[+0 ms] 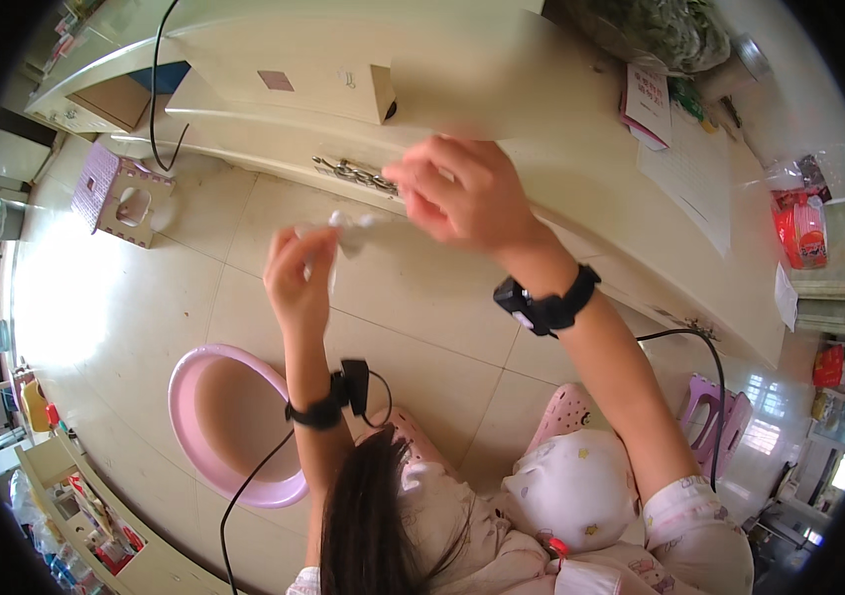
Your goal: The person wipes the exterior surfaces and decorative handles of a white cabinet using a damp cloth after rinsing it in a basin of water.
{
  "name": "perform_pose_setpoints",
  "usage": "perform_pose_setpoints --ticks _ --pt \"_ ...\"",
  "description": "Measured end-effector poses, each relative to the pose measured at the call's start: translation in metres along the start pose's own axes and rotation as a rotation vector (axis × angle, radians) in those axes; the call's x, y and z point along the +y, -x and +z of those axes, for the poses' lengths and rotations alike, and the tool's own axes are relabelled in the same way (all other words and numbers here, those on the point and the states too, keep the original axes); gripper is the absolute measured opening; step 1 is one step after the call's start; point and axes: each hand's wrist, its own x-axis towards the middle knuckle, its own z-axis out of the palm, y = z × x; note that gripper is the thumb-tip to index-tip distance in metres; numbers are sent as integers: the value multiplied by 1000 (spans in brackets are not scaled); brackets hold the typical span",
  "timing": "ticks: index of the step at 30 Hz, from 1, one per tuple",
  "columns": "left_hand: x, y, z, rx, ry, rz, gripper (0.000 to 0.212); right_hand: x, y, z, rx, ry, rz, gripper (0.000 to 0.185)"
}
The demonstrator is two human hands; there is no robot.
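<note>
My left hand [302, 275] is raised over the tiled floor, its thumb and fingers pinched on a small white object [350, 223], blurred and too unclear to name. To its right and a little higher, my right hand [460, 190] is bent at the fingers and blurred by motion. A thin, faint line seems to run from the white object towards it; whether the fingers grip anything cannot be told. Behind the right fingertips shows an ornate metal drawer handle [355, 172]. Black straps with small devices sit around both wrists.
A pink plastic basin [196, 446] stands on the floor at lower left. A purple-topped step stool [117, 197] is at upper left, another purple stool [712, 424] at right. The pale cabinet [564, 141] carries papers [690, 178] and a bag of greenery [660, 30]. Black cables hang by both arms.
</note>
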Motion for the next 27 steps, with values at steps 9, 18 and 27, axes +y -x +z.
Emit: perform_pose_setpoints --ticks 9,18,27 --pt "50 73 17 -627 309 -47 18 -83 140 -46 -484 -703 650 23" --pt "15 105 55 -950 548 -310 25 -71 189 -85 -611 -297 865 17" --pt "31 100 53 -1347 608 -422 46 -64 200 -142 -509 -250 789 19"
